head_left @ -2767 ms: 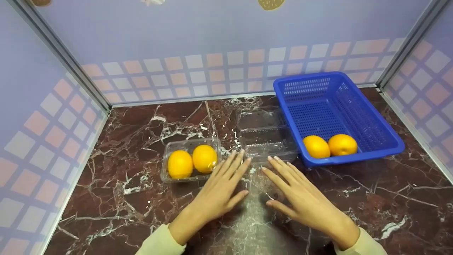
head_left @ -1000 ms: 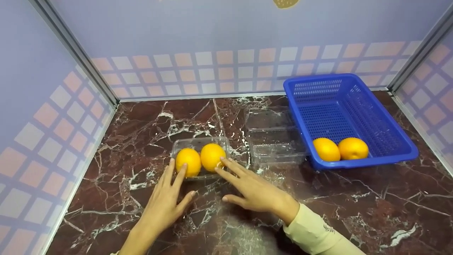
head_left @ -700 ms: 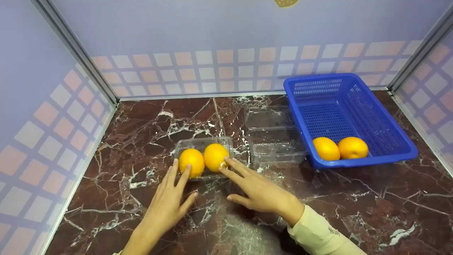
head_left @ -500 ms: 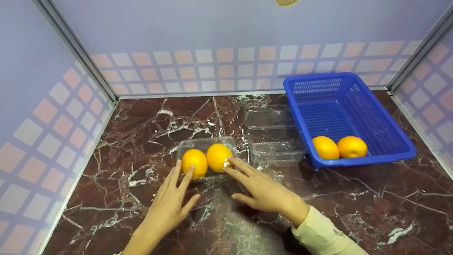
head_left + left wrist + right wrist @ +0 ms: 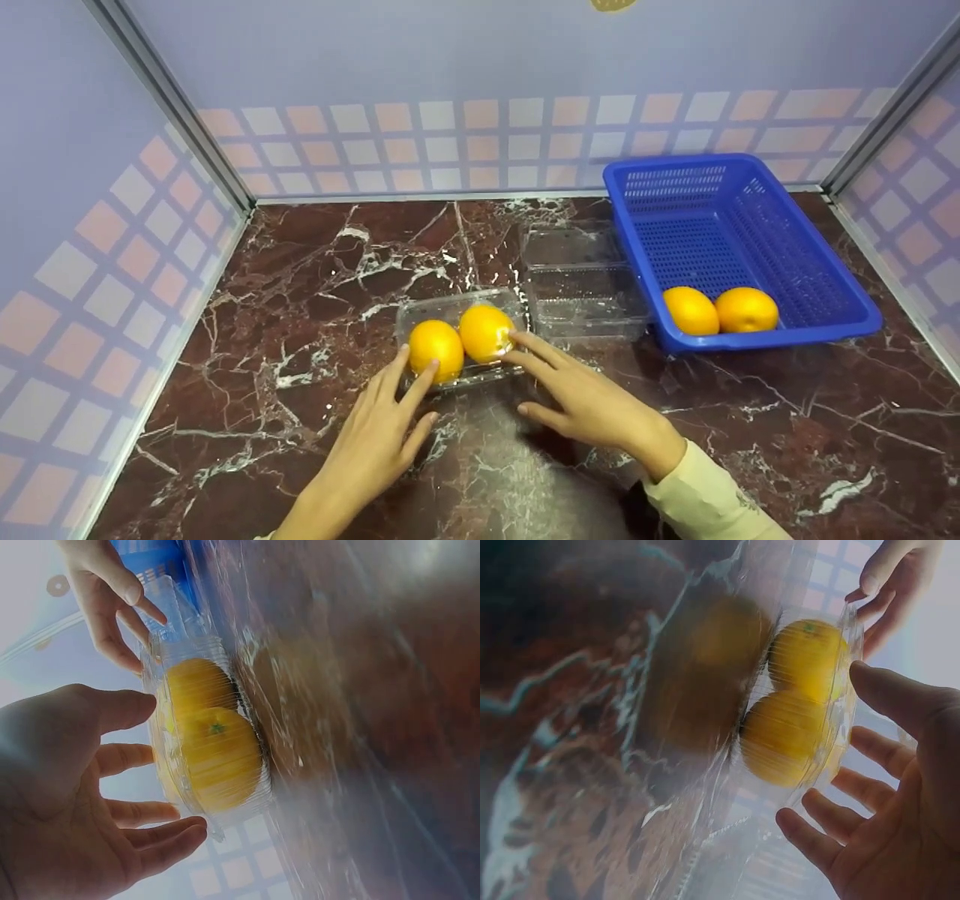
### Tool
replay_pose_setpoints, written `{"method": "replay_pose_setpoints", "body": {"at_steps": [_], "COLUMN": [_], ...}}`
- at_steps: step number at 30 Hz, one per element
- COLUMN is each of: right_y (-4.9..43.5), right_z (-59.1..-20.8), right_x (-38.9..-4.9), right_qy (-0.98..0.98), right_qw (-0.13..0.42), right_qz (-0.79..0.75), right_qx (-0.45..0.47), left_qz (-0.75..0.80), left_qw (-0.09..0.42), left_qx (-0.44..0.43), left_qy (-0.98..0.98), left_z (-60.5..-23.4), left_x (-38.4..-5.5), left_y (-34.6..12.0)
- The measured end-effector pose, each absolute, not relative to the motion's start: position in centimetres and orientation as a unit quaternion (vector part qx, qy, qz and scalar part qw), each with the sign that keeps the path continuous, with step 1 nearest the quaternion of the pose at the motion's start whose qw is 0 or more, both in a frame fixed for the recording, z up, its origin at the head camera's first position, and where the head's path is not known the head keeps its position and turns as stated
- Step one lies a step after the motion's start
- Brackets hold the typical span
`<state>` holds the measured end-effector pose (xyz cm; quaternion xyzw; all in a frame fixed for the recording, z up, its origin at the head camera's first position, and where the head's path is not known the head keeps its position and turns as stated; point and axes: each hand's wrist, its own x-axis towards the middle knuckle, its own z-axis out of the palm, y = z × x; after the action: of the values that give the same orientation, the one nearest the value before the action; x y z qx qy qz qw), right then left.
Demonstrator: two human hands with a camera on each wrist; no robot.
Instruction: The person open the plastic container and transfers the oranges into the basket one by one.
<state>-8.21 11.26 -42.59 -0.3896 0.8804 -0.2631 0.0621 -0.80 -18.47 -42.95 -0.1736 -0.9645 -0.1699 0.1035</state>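
Box (image 5: 439, 307) with two oranges (image 5: 437, 351): left of centre, well off the back edge of the worktop (image 5: 300, 255) | left hand (image 5: 375, 435), right hand (image 5: 592, 397): fingers spread, nearly straight, at its sides, gripping nothing | probably best: light, even pressure, keeping it flat

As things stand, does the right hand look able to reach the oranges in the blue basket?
Probably yes: nothing covers the two oranges at the near end of the open-topped basket, though the right hand is at the clear box.
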Motion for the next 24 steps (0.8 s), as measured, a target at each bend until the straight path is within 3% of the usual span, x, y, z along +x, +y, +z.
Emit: {"method": "replay_pose_setpoints", "body": {"at_steps": [10, 19, 24], "right_y": [11.0, 9.5, 8.3], "right_z": [-42.3, -42.2, -42.5], "right_x": [-8.2, -8.3, -8.6], "right_qy": [0.885, 0.869, 0.841], "right_qw": [0.025, -0.12, -0.18], "right_qz": [-0.251, -0.226, -0.24], "right_qx": [-0.391, -0.423, -0.45], "left_qz": [-0.22, -0.323, -0.391], "left_qw": [0.098, 0.115, 0.064], "left_qx": [-0.162, -0.099, -0.063], "left_qy": [-0.957, -0.934, -0.916], "left_z": [-43.5, -44.1, -44.0], "left_x": [-0.6, -1.2, -1.3], "left_y": [-18.9, -20.0, -20.1]}}
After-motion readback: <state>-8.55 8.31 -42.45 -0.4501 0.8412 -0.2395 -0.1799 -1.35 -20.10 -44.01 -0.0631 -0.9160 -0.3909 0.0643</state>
